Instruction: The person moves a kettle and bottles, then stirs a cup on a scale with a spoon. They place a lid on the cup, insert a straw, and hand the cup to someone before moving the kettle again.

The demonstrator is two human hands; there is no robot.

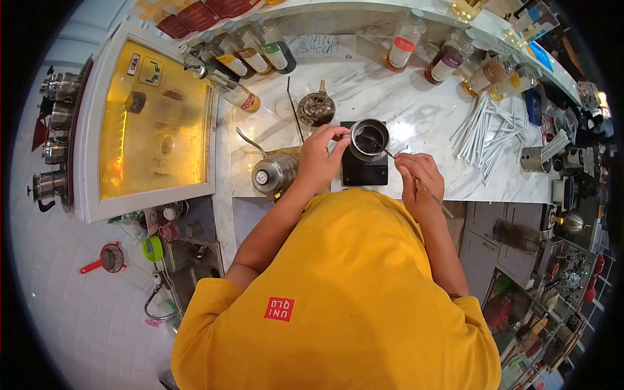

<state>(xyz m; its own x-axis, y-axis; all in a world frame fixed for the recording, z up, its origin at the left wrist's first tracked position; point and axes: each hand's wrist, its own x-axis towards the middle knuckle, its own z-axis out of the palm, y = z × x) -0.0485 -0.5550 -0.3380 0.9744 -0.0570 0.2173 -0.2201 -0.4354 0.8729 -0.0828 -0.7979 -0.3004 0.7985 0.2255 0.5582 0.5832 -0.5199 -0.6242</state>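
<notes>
A round metal cup [369, 155] with dark contents stands on a black scale [364, 175] on the counter. My left hand [320, 158] is closed at the cup's left rim, thumb and fingertips pressed on its edge. In my right hand [421, 181] is a long thin-handled spoon [440, 204], gripped between closed fingers. Its lower end reaches inside the cup. Left of my left forearm is a steel gooseneck kettle [276, 172]. Just beyond my left hand sits a small dark-patterned pot [316, 108] with a light wooden handle.
Glass bottles [404, 44] line the counter's back edge. White straws [482, 135] lie scattered at the right, near a metal tin [535, 160]. A yellow-lit glass-door fridge [159, 123] borders the left side. One bottle [233, 91] leans beside it.
</notes>
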